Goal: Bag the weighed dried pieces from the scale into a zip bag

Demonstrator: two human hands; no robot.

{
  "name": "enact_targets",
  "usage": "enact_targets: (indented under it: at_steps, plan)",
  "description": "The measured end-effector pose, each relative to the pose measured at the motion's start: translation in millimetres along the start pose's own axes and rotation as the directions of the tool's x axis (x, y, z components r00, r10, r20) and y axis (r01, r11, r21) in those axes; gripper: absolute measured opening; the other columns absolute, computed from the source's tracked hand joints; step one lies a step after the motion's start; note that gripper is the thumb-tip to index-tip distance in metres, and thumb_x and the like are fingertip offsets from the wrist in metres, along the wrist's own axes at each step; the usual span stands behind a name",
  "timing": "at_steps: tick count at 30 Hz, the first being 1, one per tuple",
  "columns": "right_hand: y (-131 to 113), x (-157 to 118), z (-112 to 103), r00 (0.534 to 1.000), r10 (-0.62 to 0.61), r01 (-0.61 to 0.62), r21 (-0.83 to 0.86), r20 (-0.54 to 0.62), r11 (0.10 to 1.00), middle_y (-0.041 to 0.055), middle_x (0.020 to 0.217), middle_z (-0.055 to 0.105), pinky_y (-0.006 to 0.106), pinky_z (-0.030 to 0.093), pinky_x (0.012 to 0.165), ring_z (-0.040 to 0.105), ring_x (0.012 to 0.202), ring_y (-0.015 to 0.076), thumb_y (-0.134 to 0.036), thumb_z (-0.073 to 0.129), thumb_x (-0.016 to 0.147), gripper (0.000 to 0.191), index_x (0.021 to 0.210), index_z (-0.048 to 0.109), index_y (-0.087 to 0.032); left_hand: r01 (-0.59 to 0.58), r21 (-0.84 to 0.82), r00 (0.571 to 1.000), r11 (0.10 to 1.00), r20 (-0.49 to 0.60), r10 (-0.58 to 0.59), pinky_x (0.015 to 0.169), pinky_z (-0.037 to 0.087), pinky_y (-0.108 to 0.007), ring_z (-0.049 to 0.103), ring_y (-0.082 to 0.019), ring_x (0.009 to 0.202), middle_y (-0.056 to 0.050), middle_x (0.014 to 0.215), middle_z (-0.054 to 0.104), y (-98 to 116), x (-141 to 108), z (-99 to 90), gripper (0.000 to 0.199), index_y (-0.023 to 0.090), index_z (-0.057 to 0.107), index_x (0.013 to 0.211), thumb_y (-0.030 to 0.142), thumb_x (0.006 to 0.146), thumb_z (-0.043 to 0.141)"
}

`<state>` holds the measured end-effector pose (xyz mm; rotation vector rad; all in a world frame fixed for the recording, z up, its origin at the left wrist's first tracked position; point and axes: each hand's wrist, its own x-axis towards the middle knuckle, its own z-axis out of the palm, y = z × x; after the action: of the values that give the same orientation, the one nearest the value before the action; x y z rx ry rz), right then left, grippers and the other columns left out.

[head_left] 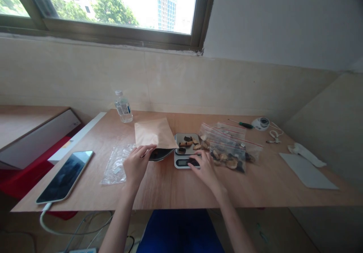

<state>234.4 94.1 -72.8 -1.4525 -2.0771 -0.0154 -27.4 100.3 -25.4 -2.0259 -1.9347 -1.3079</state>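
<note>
My left hand (138,163) is closed on the rim of a brown kraft paper bag (154,134). The bag lies with its dark mouth spread toward me. Over the front of a small kitchen scale (177,163), my right hand (206,166) pinches a dark dried slice (194,162) between thumb and fingers. The slice hides part of the scale's display. Several brown and dark dried slices (185,144) rest on the weighing plate. Right of the scale, clear zip bags (231,158) with red seals hold more dried slices.
A crumpled clear plastic bag (115,166) lies left of the paper bag. Further left is a tablet (65,177) with a cable. A water bottle (123,108) stands behind. To the right are a screwdriver (245,125), a white camera (260,123) and a white sheet (307,171).
</note>
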Motion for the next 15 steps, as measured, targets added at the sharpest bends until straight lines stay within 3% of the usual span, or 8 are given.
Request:
enact_targets:
  at_steps: [6, 15]
  plan:
    - [-5.8, 9.0, 0.6, 0.997, -0.079, 0.08, -0.068, 0.027, 0.994, 0.0074, 0.097, 0.06, 0.041, 0.042, 0.078, 0.052, 0.093, 0.0257, -0.03, 0.056, 0.088, 0.013, 0.089, 0.068, -0.025, 0.0, 0.002, 1.0, 1.0, -0.015, 0.0, 0.06, 0.042, -0.024, 0.065, -0.014, 0.079, 0.005, 0.088, 0.073, 3.2, 1.0, -1.8, 0.014, 0.033, 0.07, 0.09, 0.032, 0.086, 0.057]
    - [-6.0, 32.2, -5.7, 0.986, -0.041, 0.045, 0.025, -0.163, 0.999, 0.0061, 0.093, 0.061, 0.038, 0.043, 0.079, 0.053, 0.086, 0.0225, -0.032, 0.049, 0.092, 0.022, 0.098, 0.07, -0.027, 0.007, -0.022, 1.0, 1.0, -0.024, -0.007, 0.063, 0.044, -0.024, 0.065, -0.014, 0.079, 0.005, 0.088, 0.073, 1.5, -0.7, -4.4, 0.015, 0.032, 0.071, 0.089, 0.033, 0.086, 0.056]
